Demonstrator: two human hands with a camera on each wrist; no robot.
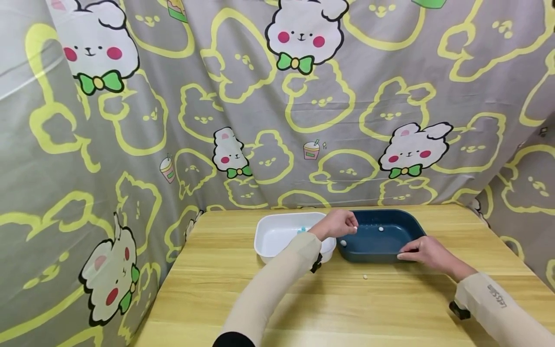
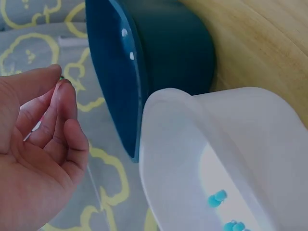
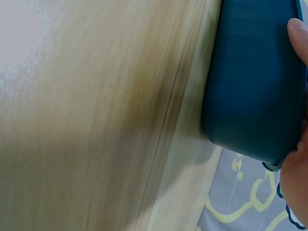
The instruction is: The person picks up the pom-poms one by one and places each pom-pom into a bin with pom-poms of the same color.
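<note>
My left hand [image 1: 337, 224] is above the side where the two basins meet, thumb and forefinger pinched together. A small white piece [image 1: 355, 228] shows at its fingertips; in the left wrist view the fingers mostly hide it. With thumb and fingers my right hand [image 1: 429, 253] grips the front right rim of the dark blue basin [image 1: 373, 257]. Inside that basin lie a white piece [image 1: 343, 243] near the left wall and another white piece [image 1: 381, 229] toward the back.
Left of the blue basin stands a white basin [image 1: 263, 236], holding small light-blue pieces [image 2: 217, 198]. One small pale piece [image 1: 365, 276] lies on the wooden table [image 1: 347, 308] in front of the blue basin. A patterned curtain [image 1: 260, 111] hangs behind the table.
</note>
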